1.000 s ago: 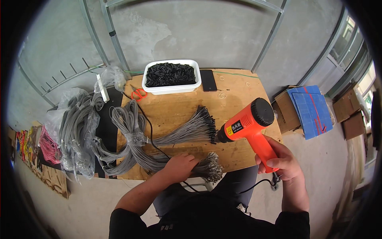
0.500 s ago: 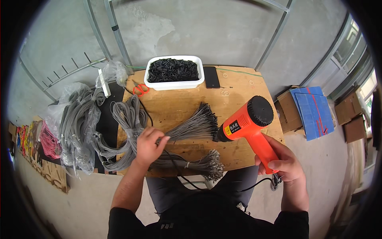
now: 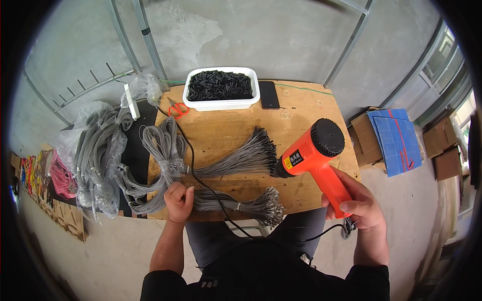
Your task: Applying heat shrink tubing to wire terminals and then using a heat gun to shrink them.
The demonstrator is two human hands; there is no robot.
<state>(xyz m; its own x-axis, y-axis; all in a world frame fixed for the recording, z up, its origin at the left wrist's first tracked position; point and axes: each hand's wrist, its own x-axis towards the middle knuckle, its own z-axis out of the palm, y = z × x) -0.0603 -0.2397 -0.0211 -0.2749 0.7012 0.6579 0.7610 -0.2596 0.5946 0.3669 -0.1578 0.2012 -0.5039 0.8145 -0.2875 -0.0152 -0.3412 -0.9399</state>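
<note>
My right hand (image 3: 362, 204) is wrapped around the handle of an orange-red heat gun (image 3: 312, 153) with a black rear cap. Its black nozzle points left, at the black tips of a fanned bundle of grey cables (image 3: 236, 158) on the wooden table. Whether the nozzle touches those tips is unclear. My left hand (image 3: 178, 201) is closed at the table's front edge, over a lower grey cable bundle (image 3: 221, 200) with pale loose ends. Whatever its curled fingers may hold is hidden. Behind that hand lies a coiled grey cable hank (image 3: 168, 145) wrapped in clear plastic.
A white tub (image 3: 221, 105) full of short black tubes stands at the back, beside a black phone (image 3: 270, 95) and orange-handled scissors (image 3: 177, 110). A black cord (image 3: 192, 150) crosses the table. Bagged grey cables (image 3: 95, 155) lie left; cardboard and blue sheets (image 3: 394, 140) stand right.
My left hand has moved down toward me, away from the fanned bundle's left end, and its fingers have curled in. The black cord now lies straighter. My right hand holds the heat gun nearly still.
</note>
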